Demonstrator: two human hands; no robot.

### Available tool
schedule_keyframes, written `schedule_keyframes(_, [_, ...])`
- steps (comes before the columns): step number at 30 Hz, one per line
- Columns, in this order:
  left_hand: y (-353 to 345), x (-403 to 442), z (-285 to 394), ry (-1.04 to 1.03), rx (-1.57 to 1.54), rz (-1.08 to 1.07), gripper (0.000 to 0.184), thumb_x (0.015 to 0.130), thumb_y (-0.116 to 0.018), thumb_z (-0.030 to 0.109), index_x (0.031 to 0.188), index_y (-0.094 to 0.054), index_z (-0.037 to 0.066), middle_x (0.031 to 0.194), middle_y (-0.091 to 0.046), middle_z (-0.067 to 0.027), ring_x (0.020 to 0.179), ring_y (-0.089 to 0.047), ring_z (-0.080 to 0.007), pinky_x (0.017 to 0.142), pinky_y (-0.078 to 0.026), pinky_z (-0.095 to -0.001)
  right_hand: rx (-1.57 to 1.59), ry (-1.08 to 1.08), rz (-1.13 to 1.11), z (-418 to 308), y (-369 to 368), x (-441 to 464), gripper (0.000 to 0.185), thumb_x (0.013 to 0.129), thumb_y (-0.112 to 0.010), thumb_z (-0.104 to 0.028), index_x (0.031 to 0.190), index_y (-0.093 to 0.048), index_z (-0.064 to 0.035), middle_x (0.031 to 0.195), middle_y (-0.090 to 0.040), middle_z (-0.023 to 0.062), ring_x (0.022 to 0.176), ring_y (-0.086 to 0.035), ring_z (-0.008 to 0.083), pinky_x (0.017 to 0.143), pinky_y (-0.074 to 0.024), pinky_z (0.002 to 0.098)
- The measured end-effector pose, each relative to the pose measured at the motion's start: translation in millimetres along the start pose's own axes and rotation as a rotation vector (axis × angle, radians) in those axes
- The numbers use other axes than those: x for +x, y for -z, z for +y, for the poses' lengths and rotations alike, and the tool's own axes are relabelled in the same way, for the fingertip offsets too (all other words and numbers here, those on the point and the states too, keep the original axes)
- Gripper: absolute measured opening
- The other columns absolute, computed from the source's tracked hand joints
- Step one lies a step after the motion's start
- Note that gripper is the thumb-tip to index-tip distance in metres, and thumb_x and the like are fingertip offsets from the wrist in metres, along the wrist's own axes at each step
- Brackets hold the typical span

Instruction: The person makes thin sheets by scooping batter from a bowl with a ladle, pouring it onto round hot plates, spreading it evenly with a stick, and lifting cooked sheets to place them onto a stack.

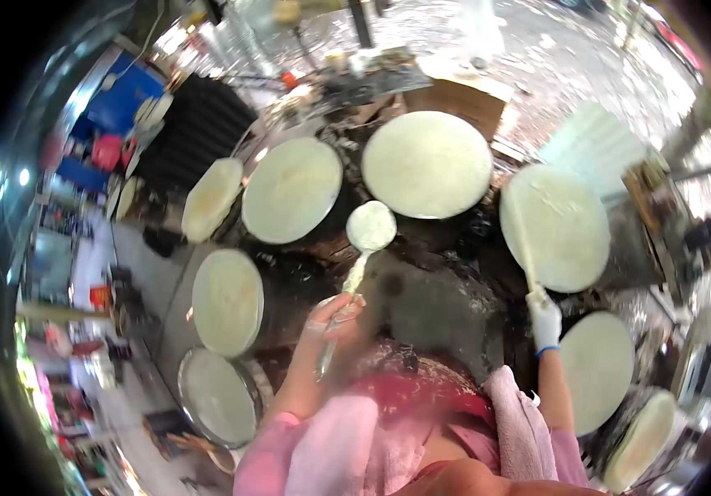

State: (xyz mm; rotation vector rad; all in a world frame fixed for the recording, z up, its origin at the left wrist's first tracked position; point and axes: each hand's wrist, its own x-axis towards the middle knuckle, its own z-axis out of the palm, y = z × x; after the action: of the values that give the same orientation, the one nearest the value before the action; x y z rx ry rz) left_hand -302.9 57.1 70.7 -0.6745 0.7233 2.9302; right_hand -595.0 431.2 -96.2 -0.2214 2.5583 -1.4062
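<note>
My left hand [337, 317] is closed around the handle of a ladle [371, 226], whose round bowl is coated with pale batter. Batter also smears the handle's upper part. My right hand [545, 321], in a white glove, grips a long pale wooden stick [525, 244]. The stick reaches over a round griddle covered with pale batter [570, 227] on the right; whether its far end touches the batter is unclear. Behind the ladle lies another large pale round [427, 165], with one more [292, 190] to its left.
Several more pale rounds sit in an arc about me, among them a left one [228, 302], a rimmed pan [218, 397] at lower left and a right one [597, 372]. A cardboard piece [454, 106] and a corrugated sheet [593, 153] stand behind. Pink towels hang from my shoulders.
</note>
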Motion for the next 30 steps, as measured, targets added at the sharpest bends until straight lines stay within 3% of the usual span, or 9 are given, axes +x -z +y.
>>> schedule_keyframes(1, [14,-20,4,-0.058,-0.023,0.008,0.033,0.106,-0.041,0.028,0.112,-0.056,-0.001,0.065,-0.044,0.0069,0.035,-0.033,-0.0051,0.038,-0.029,-0.0242,-0.075,-0.144,-0.155,-42,-17,-17,0.046,0.093,-0.067,-0.026,0.132,-0.059,-0.0035,0.096,-0.069,-0.0013,0.078,-0.055,0.0046,0.072,-0.047,0.0213])
schedule_keyframes(2, [29,-39,6,-0.139,-0.052,0.017,0.033,0.105,-0.042,0.028,0.112,-0.056,-0.001,0.066,-0.046,0.0056,0.035,-0.034,-0.0052,0.038,-0.029,-0.0238,-0.052,-0.052,-0.192,-57,-44,-24,0.052,0.091,-0.069,-0.025,0.137,-0.054,-0.0058,0.105,-0.071,0.003,0.083,-0.056,0.0036,0.078,-0.0474,0.0213])
schedule_keyframes(3, [37,-59,10,-0.193,-0.105,0.102,0.032,0.105,-0.043,0.027,0.113,-0.055,-0.002,0.066,-0.046,0.0044,0.035,-0.034,-0.0057,0.038,-0.03,-0.0237,-0.136,0.049,-0.187,-75,-70,-30,0.055,0.09,-0.067,-0.034,0.14,-0.053,-0.019,0.083,-0.07,0.0141,0.069,-0.062,0.013,0.068,-0.0505,0.0312])
schedule_keyframes(8, [117,-154,43,-0.443,-0.185,0.262,0.032,0.104,-0.045,0.028,0.112,-0.054,-0.002,0.067,-0.044,0.0037,0.036,-0.033,-0.0059,0.036,-0.029,-0.0234,-0.464,0.312,-0.544,-200,-207,-47,0.059,0.089,-0.064,-0.044,0.143,-0.046,-0.0318,0.09,-0.069,0.0224,0.081,-0.068,0.0405,0.071,-0.0521,0.0467])
schedule_keyframes(14, [181,-256,64,-0.709,-0.215,0.486,0.03,0.105,-0.043,0.026,0.112,-0.053,-0.002,0.066,-0.042,0.0025,0.034,-0.031,-0.007,0.034,-0.024,-0.0224,-0.584,0.381,-0.893,-264,-335,-101,0.062,0.09,-0.061,-0.05,0.146,-0.043,-0.0297,0.101,-0.069,0.0206,0.091,-0.067,0.0391,0.078,-0.0515,0.0454])
schedule_keyframes(16, [196,-281,68,-0.828,-0.432,0.426,0.029,0.105,-0.041,0.019,0.113,-0.049,-0.007,0.066,-0.043,-0.0016,0.033,-0.032,-0.0086,0.032,-0.027,-0.0227,-0.598,0.354,-0.938,-277,-363,-119,0.062,0.09,-0.06,-0.05,0.146,-0.043,-0.0292,0.105,-0.069,0.0195,0.096,-0.067,0.0379,0.082,-0.0516,0.0432])
schedule_keyframes(19, [208,-315,59,-0.966,-0.564,0.416,0.028,0.104,-0.043,0.015,0.114,-0.047,-0.012,0.068,-0.044,-0.0054,0.033,-0.032,-0.0108,0.031,-0.031,-0.0229,-0.305,0.386,-0.995,-274,-406,-133,0.062,0.089,-0.062,-0.047,0.145,-0.045,-0.0266,0.109,-0.069,0.0196,0.099,-0.066,0.0378,0.084,-0.0515,0.0413])
schedule_keyframes(26, [191,-345,18,-1.179,-0.756,0.618,0.03,0.105,-0.043,0.021,0.112,-0.05,-0.007,0.066,-0.046,-0.0019,0.032,-0.034,-0.0098,0.031,-0.029,-0.0235,-0.355,0.46,-0.906,-351,-535,-118,0.06,0.089,-0.064,-0.046,0.14,-0.052,-0.0192,0.092,-0.07,0.0185,0.08,-0.07,0.0286,0.074,-0.0526,0.0379])
schedule_keyframes(30, [174,-344,-18,-1.291,-0.829,0.635,0.03,0.105,-0.04,0.019,0.112,-0.049,-0.009,0.067,-0.046,-0.0028,0.031,-0.035,-0.0101,0.028,-0.029,-0.0243,-0.368,0.643,-1.103,-391,-604,-121,0.093,0.076,-0.075,-0.054,0.148,-0.037,-0.0092,0.105,-0.069,0.0211,0.093,-0.068,0.0336,0.079,-0.0517,0.0393])
